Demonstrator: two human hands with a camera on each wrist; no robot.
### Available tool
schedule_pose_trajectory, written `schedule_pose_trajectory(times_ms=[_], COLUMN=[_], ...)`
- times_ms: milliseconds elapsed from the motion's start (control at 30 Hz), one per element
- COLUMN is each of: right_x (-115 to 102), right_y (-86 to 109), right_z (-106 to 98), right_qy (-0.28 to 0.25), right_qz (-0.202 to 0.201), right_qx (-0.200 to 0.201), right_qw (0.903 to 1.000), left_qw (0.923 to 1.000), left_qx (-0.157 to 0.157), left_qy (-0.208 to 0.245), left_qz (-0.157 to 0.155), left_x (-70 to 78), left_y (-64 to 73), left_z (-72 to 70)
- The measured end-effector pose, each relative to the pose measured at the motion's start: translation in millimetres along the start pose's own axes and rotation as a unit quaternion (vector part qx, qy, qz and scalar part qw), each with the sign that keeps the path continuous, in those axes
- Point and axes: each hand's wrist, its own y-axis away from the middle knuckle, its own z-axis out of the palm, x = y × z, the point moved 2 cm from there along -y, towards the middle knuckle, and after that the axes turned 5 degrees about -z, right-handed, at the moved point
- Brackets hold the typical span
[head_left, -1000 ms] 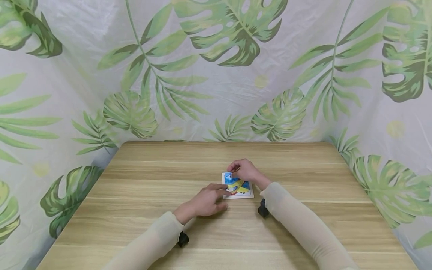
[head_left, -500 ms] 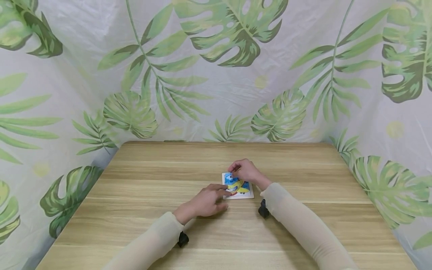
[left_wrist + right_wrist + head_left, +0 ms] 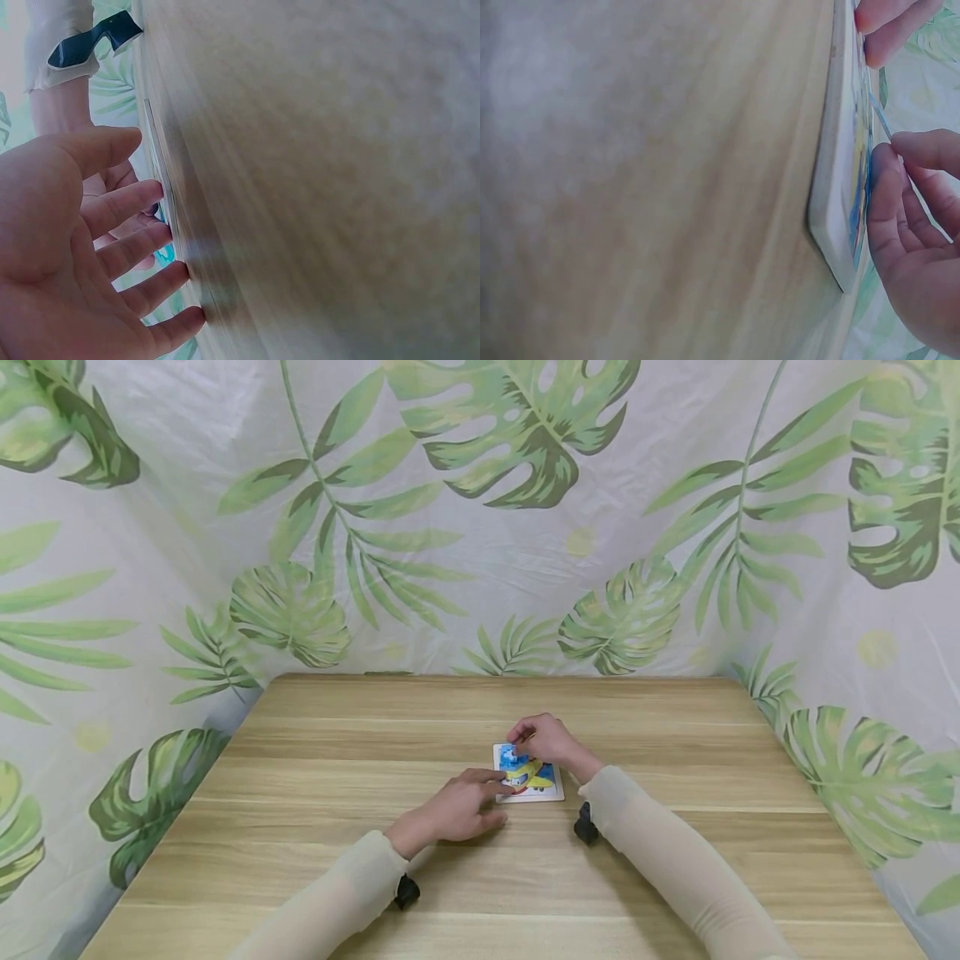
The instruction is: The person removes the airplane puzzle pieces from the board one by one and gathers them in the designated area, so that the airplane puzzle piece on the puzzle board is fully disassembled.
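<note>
A square white-rimmed jigsaw board [image 3: 551, 798] with a yellow airplane on blue lies flat near the middle of the table. My left hand [image 3: 459, 806] comes in from the left, its fingers extended onto the board's left part. In the left wrist view, the left fingers [image 3: 142, 247] are spread and nearly straight. Over the board's far edge is my right hand [image 3: 551, 742], pinching a thin puzzle piece [image 3: 882, 118] between thumb and fingers. The piece stands tilted, with its blue edge reaching down to the board; most of its face is hidden by the hand.
The wooden table [image 3: 360, 710] extends on all sides of the board. Behind it hangs a leaf-print curtain [image 3: 420, 568]. Black wrist devices [image 3: 586, 824] sit under both sleeves, close to the tabletop.
</note>
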Motion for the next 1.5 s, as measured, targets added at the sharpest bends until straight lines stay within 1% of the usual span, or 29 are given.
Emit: schedule_pose_trajectory(times_ms=[233, 500, 667, 867, 1100, 1333, 1500], right_x=[-0.6, 0.3, 3.5, 9.3, 13.7, 17.9, 20.9], right_y=[0.4, 1.2, 3.0, 6.2, 13.1, 19.0, 24.4], right_z=[-2.1, -5.6, -9.8, -17.2, -27.4, -38.7, -45.7], right_qy=[0.01, -0.017, -0.014, -0.02, -0.066, -0.058, -0.068], right_qz=[-0.001, 0.008, 0.004, -0.009, 0.0, 0.008, 0.015], right_qx=[0.006, 0.006, 0.01, 0.009, -0.004, 0.005, 0.005], right_qw=[0.9999, 0.9998, 0.9998, 0.9997, 0.9978, 0.9983, 0.9976], left_qw=[0.9999, 0.9999, 0.9999, 1.0, 0.9999, 0.9998, 0.9997], left_qx=[0.008, 0.007, 0.004, 0.002, 0.001, -0.009, -0.012], left_qy=[0.002, -0.007, -0.008, -0.004, -0.009, -0.009, -0.005], left_qz=[0.008, 0.007, 0.005, -0.002, -0.007, -0.016, -0.02], left_x=[0.0, -0.9, -0.5, 0.0, -0.3, 0.7, 0.8], left_y=[-1.0, -1.3, -1.5, -0.7, -1.3, -1.7, -1.3], left_z=[-1.2, -0.8, -0.5, 0.2, 0.7, 0.4, -0.2])
